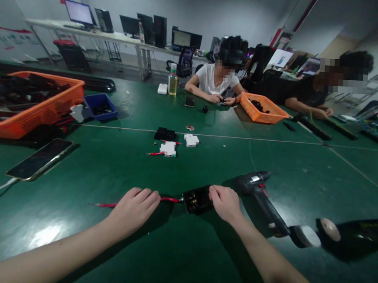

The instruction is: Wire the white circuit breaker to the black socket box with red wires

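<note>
My left hand is closed around a red wire. One end of the wire sticks out to the left of my fist, and the other meets the left side of a black box-shaped housing. Brass-coloured metal parts show inside this housing. My right hand grips the housing at its right end, thumb and fingers closed on it. Just right of that hand, a black cordless drill lies on the green table.
Beyond my hands lie white switch modules with red wires and a black part. A phone, an orange basket and a blue bin are on the left. Two people sit across, near another orange basket.
</note>
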Tool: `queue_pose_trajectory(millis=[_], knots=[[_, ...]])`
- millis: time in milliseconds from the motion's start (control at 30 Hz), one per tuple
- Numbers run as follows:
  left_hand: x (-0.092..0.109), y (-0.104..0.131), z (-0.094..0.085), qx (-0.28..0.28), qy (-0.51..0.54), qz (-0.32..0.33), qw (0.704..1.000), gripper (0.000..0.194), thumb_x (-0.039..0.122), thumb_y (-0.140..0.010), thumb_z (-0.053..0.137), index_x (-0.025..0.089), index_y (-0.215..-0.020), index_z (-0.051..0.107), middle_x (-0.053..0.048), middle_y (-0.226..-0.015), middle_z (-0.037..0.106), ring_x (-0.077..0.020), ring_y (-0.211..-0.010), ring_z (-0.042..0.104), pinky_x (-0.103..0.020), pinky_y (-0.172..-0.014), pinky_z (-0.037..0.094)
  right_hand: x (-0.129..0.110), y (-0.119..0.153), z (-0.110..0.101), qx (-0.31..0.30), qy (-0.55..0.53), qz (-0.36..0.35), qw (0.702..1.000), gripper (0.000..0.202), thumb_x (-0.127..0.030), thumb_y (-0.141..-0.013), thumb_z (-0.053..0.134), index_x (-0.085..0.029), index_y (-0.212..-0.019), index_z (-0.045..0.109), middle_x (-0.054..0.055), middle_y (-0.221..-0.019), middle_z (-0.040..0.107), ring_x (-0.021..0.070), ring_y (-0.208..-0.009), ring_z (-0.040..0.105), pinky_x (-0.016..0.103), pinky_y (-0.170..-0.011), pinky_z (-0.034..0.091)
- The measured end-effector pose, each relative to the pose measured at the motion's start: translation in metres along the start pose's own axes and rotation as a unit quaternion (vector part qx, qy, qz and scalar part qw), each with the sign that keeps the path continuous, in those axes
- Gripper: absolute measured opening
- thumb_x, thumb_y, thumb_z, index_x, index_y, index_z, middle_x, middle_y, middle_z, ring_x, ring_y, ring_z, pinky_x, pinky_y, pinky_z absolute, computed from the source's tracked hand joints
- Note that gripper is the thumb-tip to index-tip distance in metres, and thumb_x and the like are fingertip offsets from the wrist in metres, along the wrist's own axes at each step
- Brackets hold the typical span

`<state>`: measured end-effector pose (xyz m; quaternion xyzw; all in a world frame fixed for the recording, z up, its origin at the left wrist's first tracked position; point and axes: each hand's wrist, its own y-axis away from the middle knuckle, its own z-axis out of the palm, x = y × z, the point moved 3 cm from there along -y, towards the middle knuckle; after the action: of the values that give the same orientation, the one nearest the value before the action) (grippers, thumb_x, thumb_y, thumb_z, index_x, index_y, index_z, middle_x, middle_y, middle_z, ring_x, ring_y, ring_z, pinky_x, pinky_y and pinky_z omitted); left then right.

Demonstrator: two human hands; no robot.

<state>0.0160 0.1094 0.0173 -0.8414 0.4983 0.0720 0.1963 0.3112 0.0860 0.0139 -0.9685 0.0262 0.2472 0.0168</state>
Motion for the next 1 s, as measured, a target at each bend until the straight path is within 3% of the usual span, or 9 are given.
queue_pose_trajectory(millis=[133, 233, 367, 667, 833, 1000], knots=[[-0.001, 0.001, 0.001, 0.003, 0.006, -0.005, 1.000, 0.024, 0.009, -0.091, 0.054, 0.016, -0.109, 0.068, -0.006, -0.108, 0.067, -0.0211, -0.094, 0.057, -0.036, -0.075, 0.038, 0.001, 0.003, -0.002, -0.035, 0.012, -0.096, 0.995, 0.048, -0.036, -0.101, 0.036, -0.019, -0.059, 0.050, 0.002, -0.061, 0.058, 0.0139, -0.057, 0.052, 0.028, -0.058, 0.027], [-0.001, 0.001, 0.001, 0.012, 0.012, -0.006, 1.000, 0.025, 0.009, -0.089, 0.056, 0.016, -0.109, 0.068, -0.005, -0.108, 0.067, -0.0208, -0.095, 0.057, -0.036, -0.076, 0.040, 0.002, 0.005, -0.002, -0.044, 0.018, -0.120, 0.992, 0.048, -0.037, -0.102, 0.035, -0.019, -0.061, 0.051, 0.003, -0.064, 0.060, 0.0151, -0.061, 0.055, 0.029, -0.060, 0.029], [-0.001, 0.000, 0.001, 0.007, 0.008, -0.004, 1.000, 0.026, 0.010, -0.089, 0.056, 0.015, -0.111, 0.068, -0.006, -0.108, 0.067, -0.0215, -0.095, 0.058, -0.037, -0.075, 0.042, 0.005, 0.005, -0.001, -0.031, -0.038, -0.079, 0.996, 0.053, -0.041, -0.104, 0.028, -0.020, -0.062, 0.053, 0.004, -0.064, 0.061, 0.0159, -0.058, 0.054, 0.029, -0.058, 0.031], [-0.001, -0.002, -0.003, 0.005, 0.007, 0.005, 1.000, 0.025, 0.008, -0.090, 0.053, 0.015, -0.109, 0.067, -0.009, -0.108, 0.067, -0.0224, -0.093, 0.058, -0.037, -0.072, 0.041, 0.021, 0.008, -0.002, 0.049, -0.168, 0.001, 0.985, 0.060, -0.052, -0.102, 0.028, -0.022, -0.053, 0.042, 0.000, -0.051, 0.045, 0.0140, -0.050, 0.044, 0.029, -0.056, 0.034], [-0.002, -0.002, -0.003, -0.021, 0.009, 0.007, 1.000, 0.025, 0.009, -0.091, 0.051, 0.014, -0.111, 0.064, -0.008, -0.105, 0.066, -0.0214, -0.089, 0.057, -0.037, -0.070, 0.041, 0.024, 0.007, 0.002, 0.042, -0.166, 0.009, 0.985, 0.058, -0.052, -0.101, 0.033, -0.021, -0.052, 0.042, -0.002, -0.051, 0.041, 0.0135, -0.049, 0.042, 0.030, -0.055, 0.032], [-0.004, -0.003, -0.007, -0.001, 0.007, 0.008, 1.000, 0.022, 0.011, -0.092, 0.050, 0.013, -0.110, 0.063, -0.007, -0.102, 0.065, -0.0193, -0.085, 0.055, -0.035, -0.068, 0.040, 0.025, 0.003, 0.006, 0.017, -0.103, -0.016, 0.994, 0.051, -0.047, -0.101, 0.037, -0.021, -0.057, 0.037, -0.001, -0.055, 0.042, 0.0142, -0.053, 0.041, 0.030, -0.055, 0.030]])
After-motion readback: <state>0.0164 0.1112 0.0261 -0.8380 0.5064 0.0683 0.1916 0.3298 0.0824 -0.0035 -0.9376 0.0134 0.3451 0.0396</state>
